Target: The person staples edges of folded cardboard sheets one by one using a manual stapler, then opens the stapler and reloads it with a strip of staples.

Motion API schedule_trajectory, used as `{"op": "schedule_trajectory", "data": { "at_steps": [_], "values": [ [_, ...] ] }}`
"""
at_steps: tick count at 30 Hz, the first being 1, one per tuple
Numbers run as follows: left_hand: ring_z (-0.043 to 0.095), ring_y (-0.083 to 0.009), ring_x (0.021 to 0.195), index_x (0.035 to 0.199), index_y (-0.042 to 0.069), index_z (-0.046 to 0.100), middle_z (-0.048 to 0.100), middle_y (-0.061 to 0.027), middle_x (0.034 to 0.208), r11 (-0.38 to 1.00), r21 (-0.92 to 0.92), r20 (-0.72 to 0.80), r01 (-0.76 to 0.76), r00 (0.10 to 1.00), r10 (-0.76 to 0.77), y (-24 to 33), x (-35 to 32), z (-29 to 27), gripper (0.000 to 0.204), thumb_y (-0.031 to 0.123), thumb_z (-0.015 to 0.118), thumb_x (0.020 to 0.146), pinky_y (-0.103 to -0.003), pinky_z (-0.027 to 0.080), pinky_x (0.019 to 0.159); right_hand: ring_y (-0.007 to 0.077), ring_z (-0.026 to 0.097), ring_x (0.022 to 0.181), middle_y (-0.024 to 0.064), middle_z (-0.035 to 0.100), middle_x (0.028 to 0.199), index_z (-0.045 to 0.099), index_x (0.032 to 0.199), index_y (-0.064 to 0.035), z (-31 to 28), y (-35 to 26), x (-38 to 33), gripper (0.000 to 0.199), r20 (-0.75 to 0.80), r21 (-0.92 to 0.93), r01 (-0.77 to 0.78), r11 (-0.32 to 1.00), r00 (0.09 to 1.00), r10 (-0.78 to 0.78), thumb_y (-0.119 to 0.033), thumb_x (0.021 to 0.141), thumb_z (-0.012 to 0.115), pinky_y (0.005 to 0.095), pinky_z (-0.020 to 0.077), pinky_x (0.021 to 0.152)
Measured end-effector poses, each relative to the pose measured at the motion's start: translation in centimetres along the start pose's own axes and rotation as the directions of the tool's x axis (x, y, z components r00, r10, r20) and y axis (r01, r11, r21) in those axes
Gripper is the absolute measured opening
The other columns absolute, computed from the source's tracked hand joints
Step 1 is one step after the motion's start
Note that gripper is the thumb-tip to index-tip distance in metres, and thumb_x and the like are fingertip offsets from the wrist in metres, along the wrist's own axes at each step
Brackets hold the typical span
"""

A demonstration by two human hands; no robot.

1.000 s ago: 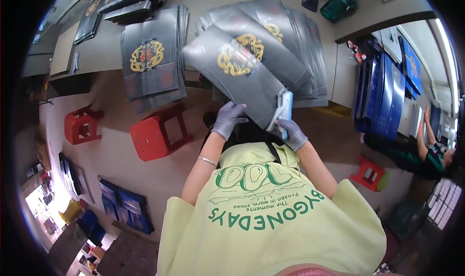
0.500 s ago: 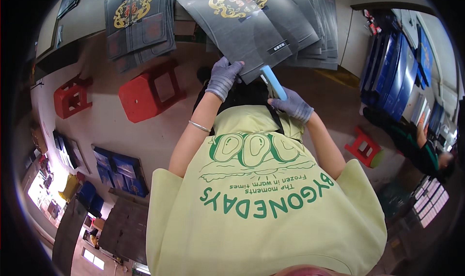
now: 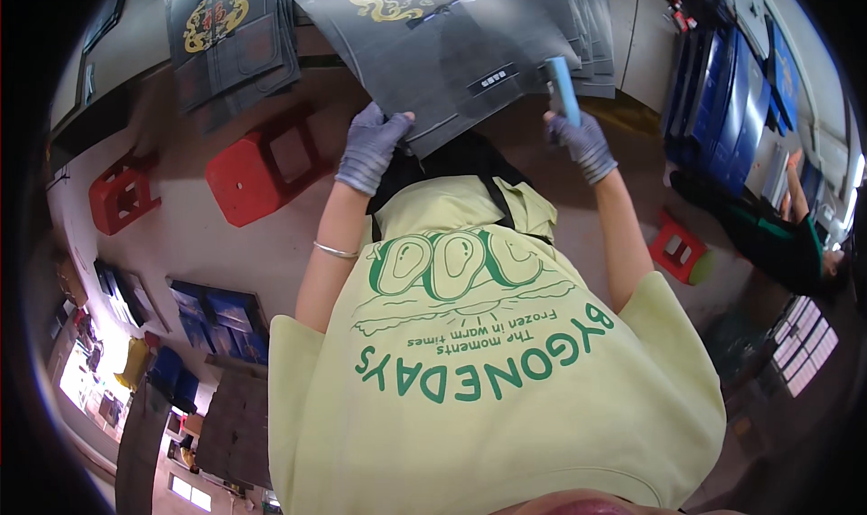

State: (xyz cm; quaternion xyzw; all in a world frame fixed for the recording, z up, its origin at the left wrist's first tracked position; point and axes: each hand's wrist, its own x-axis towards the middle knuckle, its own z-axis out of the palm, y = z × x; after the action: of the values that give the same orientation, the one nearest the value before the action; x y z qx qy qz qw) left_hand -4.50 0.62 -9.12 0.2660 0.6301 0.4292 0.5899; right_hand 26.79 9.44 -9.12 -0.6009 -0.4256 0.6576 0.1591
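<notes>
Pinching the dark sheet point(image 3: 433, 68) near its low corner, the left hand point(image 3: 372, 146) is closest; the sheet runs long toward eleven o'clock. The right hand point(image 3: 585, 146) grips a blue tool point(image 3: 564, 90) (pointing nearly to twelve), with the sheet at its ten o'clock.

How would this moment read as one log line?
left hand: holds black sheet | right hand: holds blue tool | nearby: red stools

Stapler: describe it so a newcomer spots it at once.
Start at the pale-green shirt and follow the right arm up to the right grip. The stapler juts up from it. Its light-blue back sets it apart from the grey glove and the dark sheet nearby.
</notes>
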Motion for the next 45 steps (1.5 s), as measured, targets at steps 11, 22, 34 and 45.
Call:
{"op": "schedule_trajectory", "data": {
  "at_steps": [11,22,34,45],
  "values": [
    [0.056,-0.0234,0.074,0.082,-0.003,0.058,0.061,-0.0166,0.081,0.939,0.335,0.029,-0.072,0.997,0.067,1.9,4.8,0.1,0.039,0.034,0.064,0.075,-0.036,0.045,0.067,0.0076,0.055,0.063,0.0024,0.062,0.076,0.062,0.094,-0.0023,-3.2,0.1,-0.3,0.035,-0.148,-0.010,0.003,1.000,0.989,-0.004,-0.034,0.082,0.067,0.0214,0.0391,0.053],
    [0.054,-0.0357,0.107,0.118,0.005,0.046,0.053,-0.0168,0.118,0.426,0.615,-0.788,0.664,0.509,0.345,6.2,13.0,-29.0,0.075,0.051,0.074,0.065,-0.043,0.048,0.089,0.0136,0.059,0.064,0.0073,0.061,0.080,0.055,0.099,-0.0018,-9.0,7.9,-3.8,0.023,-0.366,0.061,-0.109,0.992,0.923,0.124,-0.018,0.085,0.064,0.0238,0.0462,0.057],
    [0.057,-0.0137,0.065,0.083,0.008,0.052,0.055,-0.0040,0.070,0.954,-0.298,-0.371,-0.040,0.925,-0.078,2.1,7.0,-29.5,0.011,0.015,0.060,0.085,-0.028,0.048,0.053,0.0102,0.057,0.074,0.0040,0.061,0.083,0.055,0.103,-0.0028,3.5,0.5,-4.1,0.026,-0.084,-0.017,-0.059,0.998,0.995,0.057,-0.016,0.083,0.063,0.0219,0.0447,0.066],
    [0.055,-0.0120,0.061,0.103,0.004,0.049,0.063,-0.0094,0.083,0.914,-0.399,0.022,0.066,0.998,-0.062,-0.1,1.9,-2.4,0.016,0.009,0.051,0.088,-0.023,0.044,0.052,0.0106,0.056,0.079,0.0036,0.058,0.087,0.054,0.108,-0.0001,10.6,-1.5,-3.9,0.036,0.344,-0.079,-0.046,0.996,0.936,0.070,-0.020,0.081,0.068,0.0259,0.0466,0.073]
  ]
}}
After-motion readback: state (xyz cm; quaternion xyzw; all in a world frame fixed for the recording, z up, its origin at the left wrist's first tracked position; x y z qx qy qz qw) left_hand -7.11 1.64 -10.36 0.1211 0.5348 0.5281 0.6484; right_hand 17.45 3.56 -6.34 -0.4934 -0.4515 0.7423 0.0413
